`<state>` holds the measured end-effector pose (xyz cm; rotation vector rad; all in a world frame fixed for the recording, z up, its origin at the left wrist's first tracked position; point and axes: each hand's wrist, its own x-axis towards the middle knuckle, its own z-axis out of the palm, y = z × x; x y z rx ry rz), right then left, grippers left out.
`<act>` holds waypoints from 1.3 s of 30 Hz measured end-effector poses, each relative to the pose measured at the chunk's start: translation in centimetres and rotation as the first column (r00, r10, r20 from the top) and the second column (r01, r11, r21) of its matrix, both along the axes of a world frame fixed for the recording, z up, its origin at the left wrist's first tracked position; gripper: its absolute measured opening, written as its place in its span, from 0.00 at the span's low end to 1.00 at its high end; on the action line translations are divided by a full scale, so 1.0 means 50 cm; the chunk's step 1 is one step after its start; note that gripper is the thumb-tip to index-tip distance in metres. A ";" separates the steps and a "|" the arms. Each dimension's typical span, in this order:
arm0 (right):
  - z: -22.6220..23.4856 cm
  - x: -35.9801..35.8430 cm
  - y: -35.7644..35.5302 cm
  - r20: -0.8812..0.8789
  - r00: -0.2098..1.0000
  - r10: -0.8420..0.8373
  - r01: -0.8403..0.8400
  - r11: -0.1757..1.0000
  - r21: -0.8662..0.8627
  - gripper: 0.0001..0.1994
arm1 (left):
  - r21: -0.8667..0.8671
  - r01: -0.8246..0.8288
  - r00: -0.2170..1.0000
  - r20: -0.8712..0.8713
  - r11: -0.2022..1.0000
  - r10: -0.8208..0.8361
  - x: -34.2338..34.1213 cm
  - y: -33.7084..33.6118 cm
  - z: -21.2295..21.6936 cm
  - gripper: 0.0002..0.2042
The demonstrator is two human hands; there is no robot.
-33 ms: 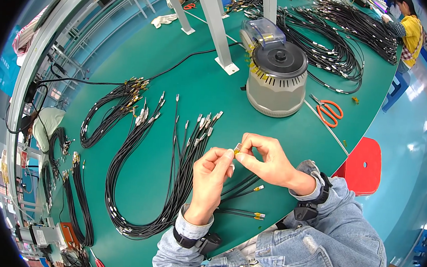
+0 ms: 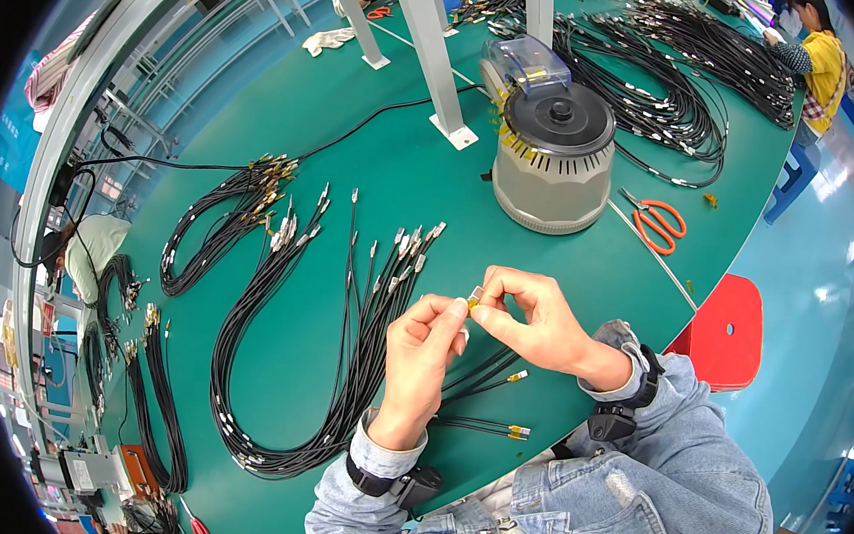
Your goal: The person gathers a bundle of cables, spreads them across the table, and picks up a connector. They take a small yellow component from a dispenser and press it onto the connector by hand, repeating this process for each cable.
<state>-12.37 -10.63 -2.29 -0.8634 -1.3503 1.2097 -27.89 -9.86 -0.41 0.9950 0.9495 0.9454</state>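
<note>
Between my two hands is a small silver cable connector (image 2: pixel 476 294) with yellow tape at its base. My left hand (image 2: pixel 423 342) pinches it from the left, thumb against the fingers. From the other side, the thumb and forefinger of my right hand (image 2: pixel 533 321) close on the same connector and tape. Its cable is mostly hidden behind my hands. Under and left of my left hand lies a curved bundle of black cables (image 2: pixel 238 373) with silver ends. Cable ends wrapped in yellow tape (image 2: pixel 517 433) lie just right of my left wrist.
Beyond my hands stands a round tape dispenser (image 2: pixel 553 167) with a black top. Orange-handled scissors (image 2: pixel 659 225) lie to its right. More cable bundles (image 2: pixel 212 215) rest at left and far right (image 2: pixel 661 95). A metal post (image 2: pixel 433 57) rises from the green table (image 2: pixel 356 146). A red stool (image 2: pixel 730 331) stands at right.
</note>
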 end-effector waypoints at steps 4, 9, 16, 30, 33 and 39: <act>-0.002 0.000 0.001 -0.009 1.000 0.006 -0.006 1.000 0.000 0.07 | -0.079 0.022 0.999 0.046 0.997 -0.018 -0.004 0.002 0.004 0.06; -0.004 -0.001 0.001 0.008 1.000 0.012 -0.012 1.000 -0.007 0.06 | -0.148 0.054 0.989 0.146 0.988 -0.032 -0.008 0.003 0.007 0.06; -0.007 0.002 0.002 0.018 1.000 0.011 -0.011 1.000 -0.010 0.06 | -0.154 0.070 0.982 0.186 0.986 -0.041 -0.008 0.003 0.009 0.04; -0.003 0.005 0.003 0.014 1.000 -0.002 0.002 1.000 -0.018 0.06 | 0.075 0.003 0.999 0.052 0.997 -0.007 -0.006 -0.002 -0.004 0.05; -0.001 0.004 0.002 0.009 1.000 -0.001 0.001 1.000 -0.022 0.06 | 0.150 -0.029 0.999 -0.012 0.988 0.031 0.000 -0.010 -0.005 0.06; 0.003 0.004 0.001 0.004 1.000 -0.007 0.007 0.999 -0.035 0.06 | 0.297 -0.044 0.984 -0.151 0.954 0.092 0.006 -0.015 -0.018 0.07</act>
